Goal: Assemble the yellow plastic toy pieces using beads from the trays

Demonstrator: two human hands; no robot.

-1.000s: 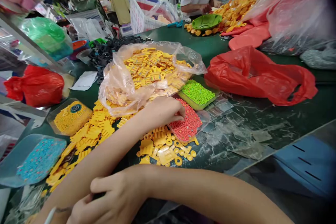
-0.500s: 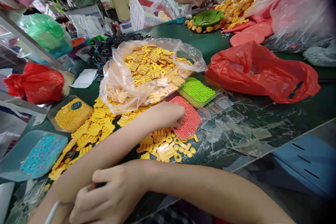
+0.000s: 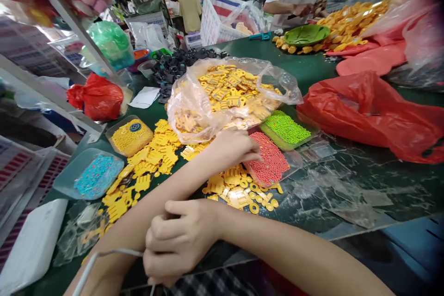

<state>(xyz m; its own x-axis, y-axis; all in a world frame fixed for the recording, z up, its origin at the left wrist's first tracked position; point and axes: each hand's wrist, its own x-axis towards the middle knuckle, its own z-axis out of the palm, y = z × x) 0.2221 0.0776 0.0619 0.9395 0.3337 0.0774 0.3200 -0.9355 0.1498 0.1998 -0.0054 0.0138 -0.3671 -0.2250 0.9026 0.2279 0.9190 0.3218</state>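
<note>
On green table (image 3: 248, 51) | red beads (image 3: 272, 162), yellow pieces (image 3: 239, 194) | crate (image 3: 211, 23) beyond

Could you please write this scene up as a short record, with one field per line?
Left hand: fingers at the left edge of the red beads; contact unclear
Right hand: curled by the left forearm, a white cord reaching it; grip hidden
Beside red beads: green beads in a tray
Centre: clear bag of yellow pieces
Left side: blue beads and yellow beads, in separate trays
Right side: red plastic bag
Far side: co-worker's hands near a green dish
</note>
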